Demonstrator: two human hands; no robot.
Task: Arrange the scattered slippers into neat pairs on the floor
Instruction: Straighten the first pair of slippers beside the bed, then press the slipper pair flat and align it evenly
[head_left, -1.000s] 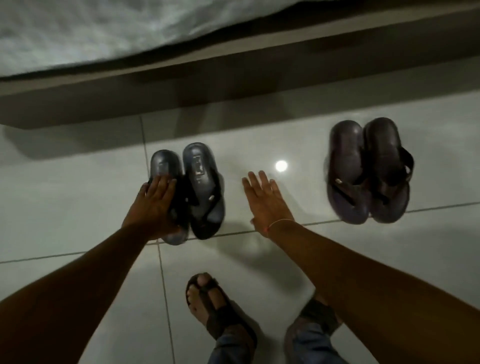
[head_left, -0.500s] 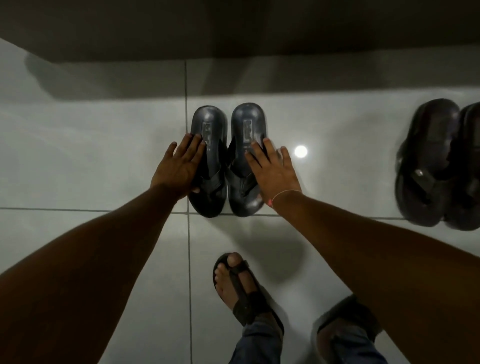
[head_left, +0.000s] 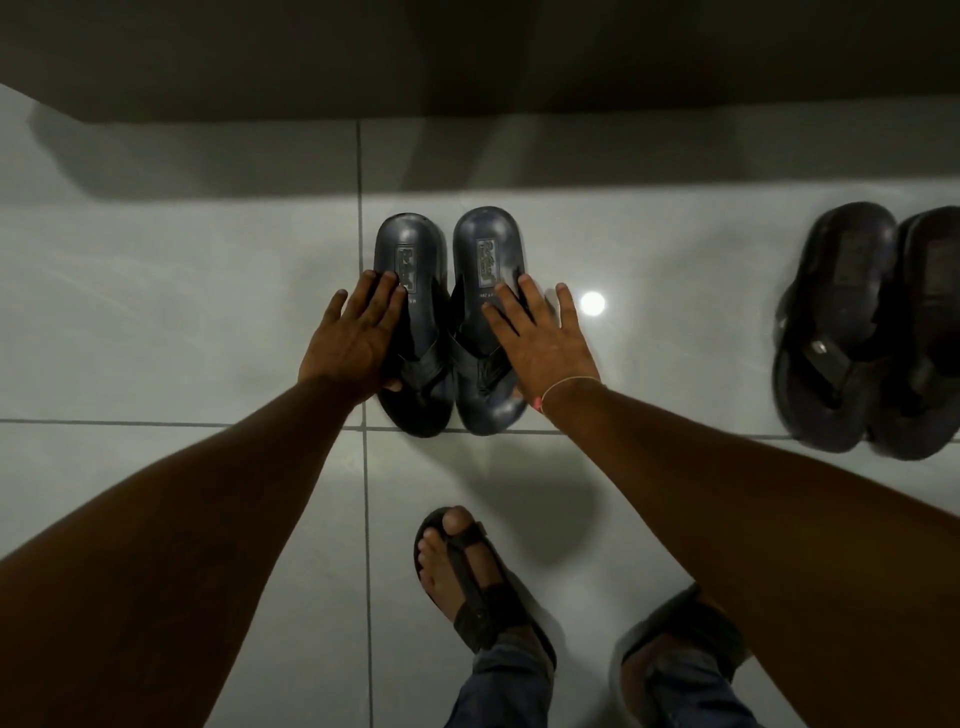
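At the centre of the frame two dark blue-grey flip-flops stand side by side on the glossy tiled floor (head_left: 182, 312), heels toward the top of the frame and toe ends resting on the horizontal grout line. The left hand (head_left: 358, 340) lies flat, fingers spread, along the outer edge of the left flip-flop (head_left: 413, 291); the right hand (head_left: 540, 338) lies flat in the same way on the outer edge of the right flip-flop (head_left: 488, 254). Neither hand grasps anything: both are wide open, palms down, pressing on the soles from either side. The two soles look to be touching or very nearly so along their inner edges, though the shadow between them makes that hard to settle. To finish this step well, the sensible thing is to squeeze gently inward with both palms at once so neither sole skids on the slick tile, then check that the toe ends sit level on the grout line. At the right edge of the frame a second pair of dark flip-flops (head_left: 841, 332) already sits together, partly cut off, so this pair should probably match its line.
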